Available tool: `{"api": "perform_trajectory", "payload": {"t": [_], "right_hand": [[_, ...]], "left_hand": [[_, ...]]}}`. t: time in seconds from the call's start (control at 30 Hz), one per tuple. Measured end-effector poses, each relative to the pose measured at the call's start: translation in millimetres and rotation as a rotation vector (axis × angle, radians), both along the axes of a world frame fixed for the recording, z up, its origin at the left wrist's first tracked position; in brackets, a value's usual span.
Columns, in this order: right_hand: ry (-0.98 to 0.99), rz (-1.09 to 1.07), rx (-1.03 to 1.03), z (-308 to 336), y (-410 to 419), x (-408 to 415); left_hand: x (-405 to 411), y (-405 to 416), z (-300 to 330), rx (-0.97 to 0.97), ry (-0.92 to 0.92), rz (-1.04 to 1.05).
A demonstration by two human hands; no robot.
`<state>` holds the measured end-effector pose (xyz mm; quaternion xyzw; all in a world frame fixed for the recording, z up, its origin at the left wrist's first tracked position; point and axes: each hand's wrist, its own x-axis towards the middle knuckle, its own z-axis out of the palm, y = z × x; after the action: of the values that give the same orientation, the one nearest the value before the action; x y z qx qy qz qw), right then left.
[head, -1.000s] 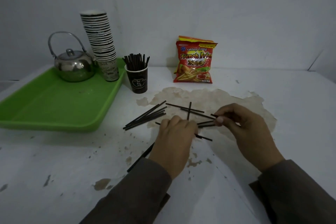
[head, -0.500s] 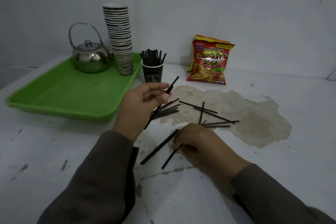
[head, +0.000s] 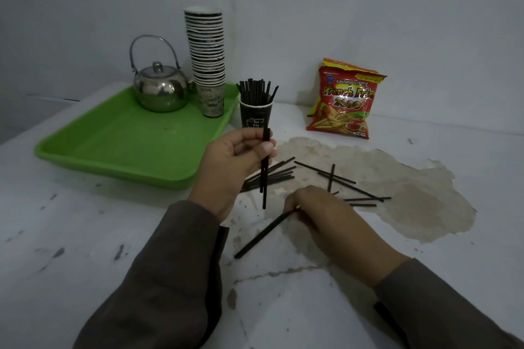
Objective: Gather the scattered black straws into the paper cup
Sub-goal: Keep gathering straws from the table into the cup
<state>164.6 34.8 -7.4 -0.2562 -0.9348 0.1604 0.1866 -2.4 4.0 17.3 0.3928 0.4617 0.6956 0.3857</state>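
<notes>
On the left of the worn white table (head: 85,235) lies a shallow green plastic tray (head: 119,147), carrying a rounded shiny steel kettle (head: 161,91) with a hoop handle and, just beside it, a tall stack of printed paper cups (head: 207,51). Just right of the tray stands a dark paper cup (head: 255,115) with many thin black straws (head: 256,91) upright in it. In front of that cup the left hand (head: 229,167) is raised off the table, thumb and fingers pinching a couple of black straws (head: 265,173) held nearly vertical. Behind them a loose sheaf of black straws (head: 276,174) lies on the table. Lower down, the right hand (head: 326,218) rests on the table, its fingers curled on the end of a single black straw (head: 263,234) that slants toward the near left. Further right, several crossed black straws (head: 340,178) lie over a brownish patch (head: 411,193) of bare surface. At the back a red bag of French-fries snacks (head: 346,102) leans against the white wall (head: 368,8).
</notes>
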Motion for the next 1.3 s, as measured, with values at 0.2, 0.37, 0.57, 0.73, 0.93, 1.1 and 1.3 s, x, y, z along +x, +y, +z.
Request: {"api": "perform_trajectory", "payload": {"t": [0.2,0.37,0.57,0.73,0.93,1.1,1.3], "right_hand": [[0.580,-0.119,-0.406,41.9,15.6,-11.9],[0.797,-0.076,-0.610,76.3,54.2,-47.3],[0.986,-0.126,-0.448,115.6,96.7,-97.8],[1.188,-0.312,-0.339,106.0,121.9,-135.1],[1.198,-0.435,-0.359,67.9,128.7,-154.7],[1.232,-0.437,-0.332,75.6,127.7,-158.3],[1.293,-0.473,-0.429,71.8,132.8,-162.1]], "left_hand": [[-3.7,2.6,1.7,0.076,0.029,0.124],[-18.5,23.0,16.9,0.167,0.139,0.216],[-47.3,73.7,60.9,0.214,0.410,0.449],[-64.0,113.5,69.9,0.303,0.416,0.530],[-69.8,137.7,32.8,0.265,0.406,0.523],[-71.7,141.9,13.5,0.233,0.396,0.514],[-73.0,144.5,12.0,0.206,0.393,0.521]]}}
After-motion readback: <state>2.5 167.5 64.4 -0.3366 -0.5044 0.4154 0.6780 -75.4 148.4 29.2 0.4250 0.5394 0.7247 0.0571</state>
